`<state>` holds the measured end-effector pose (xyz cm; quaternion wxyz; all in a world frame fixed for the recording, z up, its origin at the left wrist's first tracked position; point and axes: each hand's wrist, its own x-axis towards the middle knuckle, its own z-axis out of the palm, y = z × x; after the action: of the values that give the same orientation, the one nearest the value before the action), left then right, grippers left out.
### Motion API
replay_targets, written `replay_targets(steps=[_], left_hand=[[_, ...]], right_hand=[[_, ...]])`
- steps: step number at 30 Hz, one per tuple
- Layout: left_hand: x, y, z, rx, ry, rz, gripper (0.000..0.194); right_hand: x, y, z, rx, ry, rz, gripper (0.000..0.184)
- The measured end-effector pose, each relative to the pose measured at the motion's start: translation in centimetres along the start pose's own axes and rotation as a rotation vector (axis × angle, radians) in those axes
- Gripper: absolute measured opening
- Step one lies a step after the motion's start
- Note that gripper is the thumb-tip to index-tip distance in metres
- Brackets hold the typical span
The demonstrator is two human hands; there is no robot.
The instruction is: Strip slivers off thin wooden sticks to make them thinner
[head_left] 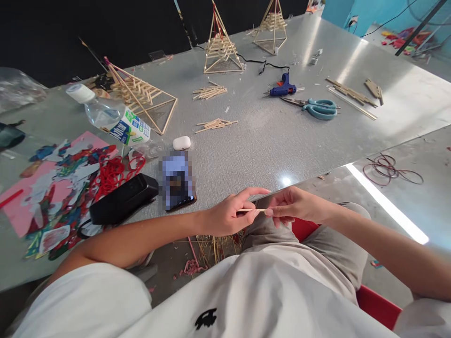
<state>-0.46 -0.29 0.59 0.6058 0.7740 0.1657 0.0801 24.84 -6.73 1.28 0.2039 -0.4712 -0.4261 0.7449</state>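
A short thin wooden stick [260, 210] spans the gap between my two hands, just off the table's front edge. My left hand [234, 211] pinches one end with the thumb, its index finger stretched out above. The other end sits between the thumb and fingers of my right hand [291, 205]. Beyond them on the table lie two small piles of similar sticks, a nearer pile [216, 124] and a farther pile [210, 92]. Stick pyramid frames stand at the back, one in the middle [221, 49], one at right [272, 28] and one leaning at left [141, 96].
Left of my hands are a phone [179, 183], a white earbud case [182, 142], a black case [123, 199], red cord [114, 171] and a lying plastic bottle [109, 115]. A blue glue gun [283, 87] and scissors [319, 109] lie at right, near longer sticks [352, 92].
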Motion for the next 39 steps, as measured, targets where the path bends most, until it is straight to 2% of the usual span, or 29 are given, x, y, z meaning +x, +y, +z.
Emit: replay_targets(steps=[8,15,22,27,31,33,35,39], left_hand=[[0.0,0.1,0.1,-0.077,0.046,-0.015,0.052],[-0.2,0.1,0.2,-0.268,0.087,0.014,0.052],[-0.1,-0.6,0.4,-0.303,0.086,0.065,0.050],[-0.2,-0.4,0.3,-0.290,0.098,0.051,0.052],[0.0,0.1,0.3,-0.209,0.175,-0.011,0.059],[0.2,0.2,0.2,-0.216,0.206,-0.043,0.051],[0.5,0.2,0.2,-0.283,0.242,-0.076,0.040],[1.1,0.0,0.0,-0.461,0.360,-0.103,0.044]], right_hand=[[-1.1,0.3,-1.3,-0.005,0.024,-0.078,0.044],[-1.7,0.2,-1.6,-0.031,0.056,-0.136,0.050],[-1.6,0.2,-1.5,-0.017,0.076,-0.160,0.054],[-1.5,0.2,-1.5,-0.001,0.078,-0.170,0.056],[-1.0,0.7,-1.0,0.055,0.085,-0.199,0.058],[-0.6,1.2,-0.5,0.094,0.088,-0.228,0.058],[-0.2,1.7,0.1,0.131,0.092,-0.248,0.057],[0.4,2.6,1.0,0.176,0.144,-0.293,0.054]])
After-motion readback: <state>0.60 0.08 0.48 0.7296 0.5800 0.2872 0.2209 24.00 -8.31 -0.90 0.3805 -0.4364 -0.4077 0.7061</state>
